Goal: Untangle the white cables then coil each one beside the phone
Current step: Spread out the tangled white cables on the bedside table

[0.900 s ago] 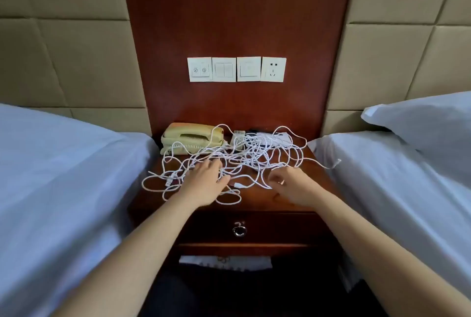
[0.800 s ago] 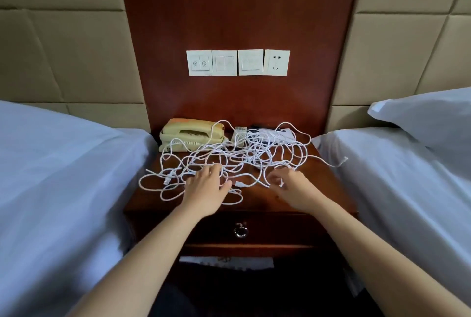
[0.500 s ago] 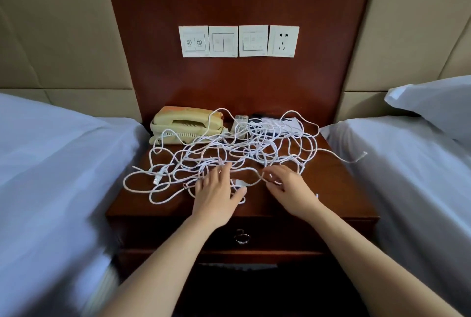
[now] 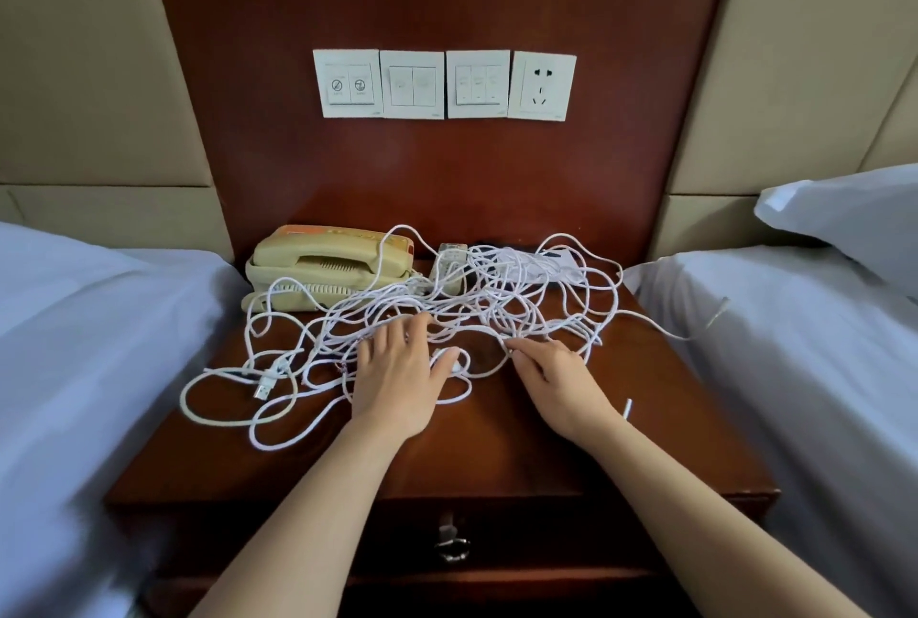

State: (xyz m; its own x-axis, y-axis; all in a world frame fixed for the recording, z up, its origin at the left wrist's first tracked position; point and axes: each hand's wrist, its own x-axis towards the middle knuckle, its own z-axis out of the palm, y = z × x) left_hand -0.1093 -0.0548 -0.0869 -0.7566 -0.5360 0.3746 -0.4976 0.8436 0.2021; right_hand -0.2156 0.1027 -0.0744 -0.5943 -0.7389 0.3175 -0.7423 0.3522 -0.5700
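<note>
Nightstand (image 4: 497, 458) nearer now; left hand (image 4: 397, 381) stays flat on white cables (image 4: 477, 328), right hand (image 4: 564, 386) fingers (image 4: 521, 348) pinch strand.

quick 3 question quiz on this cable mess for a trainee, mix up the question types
1. True or false: the tangled white cables already lie coiled beside the beige corded telephone.
2. The person's left hand is: A) resting flat on the tangle; B) lifted clear of it; C) gripping the telephone handset.
3. Fill in: the silver USB plug lies to the ___ of that hand, on the dark wooden nightstand.
Key: 1 false; 2 A; 3 left.
</note>
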